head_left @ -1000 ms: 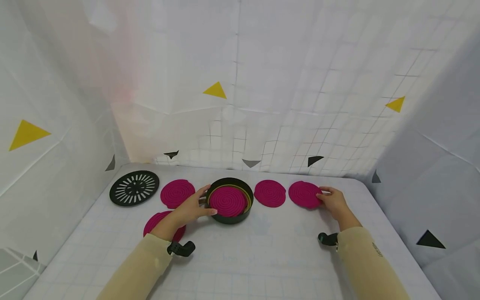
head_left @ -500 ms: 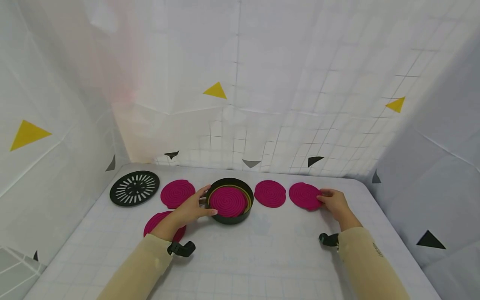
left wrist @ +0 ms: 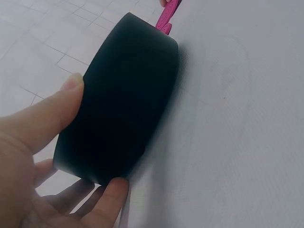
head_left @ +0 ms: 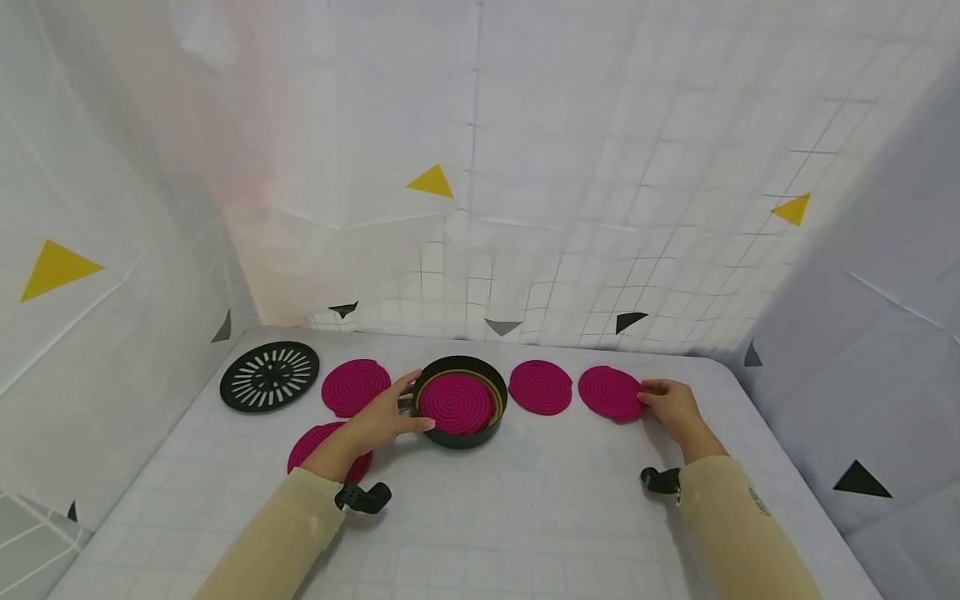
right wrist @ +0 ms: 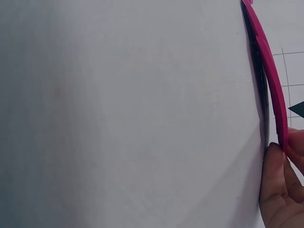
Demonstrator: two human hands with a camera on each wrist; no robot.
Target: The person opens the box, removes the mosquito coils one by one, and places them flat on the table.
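Observation:
My left hand grips the left side of a dark round holder, thumb at the near side and fingers at the back. Inside it, a magenta spiral-ridged coaster lies within a yellowish inner rim. In the left wrist view the thumb presses the holder's dark wall. At the right, my right hand pinches the edge of another magenta coaster. In the right wrist view this coaster appears edge-on, with a dark gap beneath it along the table.
Another magenta coaster lies between holder and right hand. Two more, a back-left coaster and a front-left coaster, lie near the left arm, which partly covers the front one. A black slotted disc sits at the table's far left.
My right hand has shifted slightly right and toward me, and the coaster it pinches has come down a little. The left hand and holder stay in place.

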